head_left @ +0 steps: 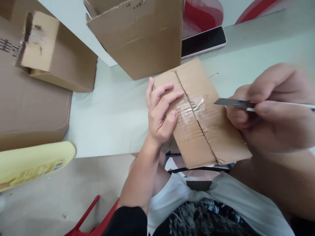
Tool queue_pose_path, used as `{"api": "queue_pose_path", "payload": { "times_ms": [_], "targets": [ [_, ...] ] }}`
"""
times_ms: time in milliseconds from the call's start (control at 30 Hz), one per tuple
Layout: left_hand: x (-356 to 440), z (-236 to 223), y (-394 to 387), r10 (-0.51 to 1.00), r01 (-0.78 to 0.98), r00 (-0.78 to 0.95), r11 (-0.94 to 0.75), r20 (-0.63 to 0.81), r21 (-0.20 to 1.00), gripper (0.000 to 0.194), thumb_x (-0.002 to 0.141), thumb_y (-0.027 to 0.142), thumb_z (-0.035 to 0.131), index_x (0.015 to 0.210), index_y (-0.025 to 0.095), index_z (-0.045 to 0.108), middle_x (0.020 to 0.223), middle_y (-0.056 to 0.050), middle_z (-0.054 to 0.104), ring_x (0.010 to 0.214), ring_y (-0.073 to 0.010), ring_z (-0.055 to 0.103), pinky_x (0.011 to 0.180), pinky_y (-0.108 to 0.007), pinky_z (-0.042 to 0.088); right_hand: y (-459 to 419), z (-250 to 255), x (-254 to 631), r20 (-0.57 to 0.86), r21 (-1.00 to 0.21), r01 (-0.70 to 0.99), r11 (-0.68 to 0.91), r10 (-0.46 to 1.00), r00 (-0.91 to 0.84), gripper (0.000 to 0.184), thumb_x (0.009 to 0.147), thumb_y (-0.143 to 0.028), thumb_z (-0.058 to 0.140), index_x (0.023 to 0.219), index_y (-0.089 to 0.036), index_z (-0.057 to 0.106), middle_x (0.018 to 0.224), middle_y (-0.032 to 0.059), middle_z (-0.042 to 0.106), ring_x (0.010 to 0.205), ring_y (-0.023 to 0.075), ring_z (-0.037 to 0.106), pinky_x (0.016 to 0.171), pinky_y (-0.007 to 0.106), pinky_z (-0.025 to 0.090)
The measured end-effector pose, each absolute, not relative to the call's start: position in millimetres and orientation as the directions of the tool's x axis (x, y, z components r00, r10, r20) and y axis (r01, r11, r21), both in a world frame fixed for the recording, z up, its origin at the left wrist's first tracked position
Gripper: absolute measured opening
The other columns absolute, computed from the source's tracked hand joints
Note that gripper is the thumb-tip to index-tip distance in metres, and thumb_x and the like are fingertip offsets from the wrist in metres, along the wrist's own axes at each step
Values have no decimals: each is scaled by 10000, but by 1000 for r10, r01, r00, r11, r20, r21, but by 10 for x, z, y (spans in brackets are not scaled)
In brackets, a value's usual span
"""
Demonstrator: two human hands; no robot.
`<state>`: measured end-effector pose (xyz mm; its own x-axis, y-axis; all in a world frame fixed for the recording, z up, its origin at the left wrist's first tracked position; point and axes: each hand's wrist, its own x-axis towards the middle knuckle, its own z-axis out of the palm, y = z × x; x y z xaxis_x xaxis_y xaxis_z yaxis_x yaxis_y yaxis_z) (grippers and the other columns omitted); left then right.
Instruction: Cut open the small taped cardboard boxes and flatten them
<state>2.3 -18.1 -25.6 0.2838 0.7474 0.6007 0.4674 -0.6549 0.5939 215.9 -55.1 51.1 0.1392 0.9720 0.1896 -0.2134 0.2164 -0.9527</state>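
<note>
A flat brown cardboard box (211, 131) lies slantwise in front of me, its near end reaching past the table's front edge. A dark seam runs along its top, and clear tape with a torn, shiny bit (189, 109) crosses that seam. My left hand (162, 108) holds the box at its left side, fingers and thumb bent over the top face. In my right hand (275, 108) is a utility knife (233, 103), pinched between thumb and fingers. Its bare blade points left, over the right part of the box. The right hand is slightly blurred.
A tall open cardboard box (145, 36) stands just behind. To its right lies a dark-screened phone (204, 42). More cardboard boxes (71, 62) are at the left, near a yellow rounded object (36, 160). A red chair-like frame (88, 213) is below the table (108, 124).
</note>
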Motion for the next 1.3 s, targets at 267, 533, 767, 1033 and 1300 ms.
{"api": "queue_pose_path", "payload": {
  "times_ms": [267, 533, 767, 1033, 1300],
  "targets": [
    [-310, -358, -97, 779, 437, 226, -618, 585, 654, 505, 1014, 665, 387, 1329, 361, 638, 1467, -12, 605, 1539, -335, 440, 1406, -627, 103, -356, 161, 2263, 209, -960, -98, 262, 904, 374, 298, 838, -340, 736, 771, -289, 450, 525, -123, 256, 349, 59, 146, 361, 250, 116],
    [-620, -549, 25, 868, 373, 42, -474, 495, 798, 550, 933, 753, 474, 1292, 380, 658, 1573, -9, 540, 1595, -332, 371, 1380, -571, 244, -372, -196, 2294, 119, -982, 165, 88, 975, 186, 227, 950, -516, 689, 1011, -305, 629, 750, -20, 703, 726, 193, 740, 652, 338, 565],
    [-585, -466, -18, 905, 289, -34, -396, 423, 871, 510, 915, 699, 619, 1276, 351, 713, 1595, -20, 560, 1558, -327, 459, 1282, -529, 424, -343, -223, 2304, 83, -913, 407, 10, 983, 162, 197, 982, -460, 603, 932, -271, 622, 892, 27, 783, 865, 232, 766, 727, 384, 589],
    [-358, -175, -227, 986, -155, -84, 133, -148, 979, 590, 830, 760, 695, 1115, 245, 737, 1217, -85, 783, 1337, -350, 670, 1014, -411, 608, -364, -203, 2216, 13, -908, 418, 8, 1000, 10, 161, 865, -361, 662, 938, -282, 542, 974, 64, 797, 852, 266, 773, 780, 448, 608],
    [-481, -101, -163, 944, -395, -24, 294, -330, 870, 367, 686, 458, 803, 946, 210, 730, 927, -48, 804, 946, -290, 795, 841, -380, 648, -410, -172, 2160, 476, -869, 161, 468, 879, 12, 227, 913, -378, 688, 1012, -322, 492, 1202, 26, 793, 1435, 277, 609, 1253, 595, 418]
  ]
}}
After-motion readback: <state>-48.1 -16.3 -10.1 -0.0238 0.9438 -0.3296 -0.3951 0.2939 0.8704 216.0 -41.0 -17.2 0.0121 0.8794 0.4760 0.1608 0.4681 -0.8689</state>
